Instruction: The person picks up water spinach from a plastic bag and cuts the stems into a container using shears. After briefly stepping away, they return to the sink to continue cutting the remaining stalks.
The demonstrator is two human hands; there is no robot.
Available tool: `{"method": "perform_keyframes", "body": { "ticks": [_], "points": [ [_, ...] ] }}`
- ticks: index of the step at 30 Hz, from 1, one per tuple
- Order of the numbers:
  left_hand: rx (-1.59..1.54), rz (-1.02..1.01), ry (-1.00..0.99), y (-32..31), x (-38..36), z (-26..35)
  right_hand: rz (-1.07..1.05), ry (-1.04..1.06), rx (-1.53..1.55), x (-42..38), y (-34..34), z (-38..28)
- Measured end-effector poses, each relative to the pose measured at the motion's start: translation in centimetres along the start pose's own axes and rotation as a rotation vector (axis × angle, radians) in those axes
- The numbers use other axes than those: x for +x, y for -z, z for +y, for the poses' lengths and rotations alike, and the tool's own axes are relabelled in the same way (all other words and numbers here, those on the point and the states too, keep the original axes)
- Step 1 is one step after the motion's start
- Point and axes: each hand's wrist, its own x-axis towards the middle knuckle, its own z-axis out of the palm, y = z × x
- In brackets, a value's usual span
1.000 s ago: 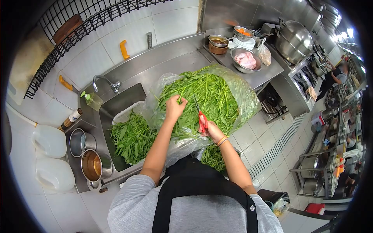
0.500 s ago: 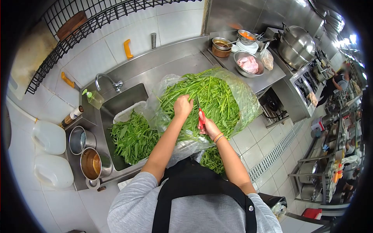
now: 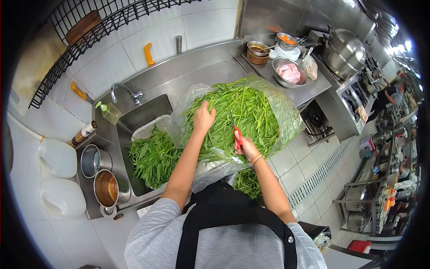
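A large heap of long-stemmed leafy greens (image 3: 251, 105) fills an open clear plastic bag (image 3: 289, 114) in front of me. My left hand (image 3: 204, 120) is at the heap's left side, fingers curled around some of the greens; the fingertips are partly hidden among leaves. My right hand (image 3: 246, 149) grips the red handles of a pair of scissors (image 3: 237, 133). Their dark blades point away from me over the stems, to the right of my left hand. More greens (image 3: 154, 159) are piled in a white container (image 3: 150, 129) in the sink, left of the bag.
Beside the sink (image 3: 134, 188) stand a faucet (image 3: 134, 96), a soap bottle (image 3: 109, 113) and metal pots (image 3: 106, 188). A bowl of raw meat (image 3: 289, 76) rests at the right, near a large steamer pot (image 3: 344, 54). Cut greens (image 3: 246, 183) lie below the bag. Another person (image 3: 392, 96) stands farther off.
My left hand has moved left and slightly toward me, away from the blades. My right hand with the scissors has shifted a little right and nearer to me.
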Motion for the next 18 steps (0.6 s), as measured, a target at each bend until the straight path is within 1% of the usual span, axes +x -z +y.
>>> {"method": "perform_keyframes", "body": {
  "ticks": [2,3,4,5,7,8,10,11,12,14,15,16,18],
  "points": [
    [0.058,-0.041,-0.183,-0.9,-0.3,0.3,0.003,-0.013,-0.013,0.0,-0.3,-0.3],
    [0.106,-0.05,-0.205,-2.0,0.0,-0.3,0.023,-0.062,-0.023,0.1,-0.4,-0.4],
    [0.105,-0.05,-0.207,-2.5,0.2,-0.6,0.045,-0.111,-0.032,0.2,-0.4,-0.3],
    [0.131,-0.071,-0.192,-3.1,0.4,-0.8,0.047,-0.11,-0.032,0.2,-0.5,-0.2],
    [0.152,-0.091,-0.183,-2.9,0.6,-0.2,0.192,-0.043,-0.07,0.1,-0.7,0.2],
    [0.142,-0.12,-0.155,-2.7,0.8,0.0,0.196,-0.04,-0.071,0.1,-0.7,0.4],
    [0.135,-0.152,-0.126,-1.3,0.5,0.8,0.239,0.057,0.004,-0.6,-1.4,0.8],
    [0.101,-0.125,-0.098,-0.4,0.0,1.2,0.194,0.091,0.018,-0.9,-1.5,0.9],
    [0.066,-0.098,-0.072,0.2,-0.4,1.4,0.195,0.09,0.021,-1.1,-1.7,0.9],
    [0.04,-0.078,-0.088,1.0,-1.0,0.8,0.084,0.256,-0.007,-1.3,-2.0,0.9],
    [0.014,-0.056,-0.102,1.3,-1.2,0.3,0.021,0.248,-0.025,-1.9,-2.2,0.2],
    [0.016,-0.061,-0.104,1.5,-1.4,-0.3,0.024,0.246,-0.02,-2.2,-2.3,-0.2],
    [-0.037,-0.015,-0.125,2.2,-1.8,-1.0,-0.046,0.069,-0.068,-2.4,-2.4,-0.8]
  ]
}}
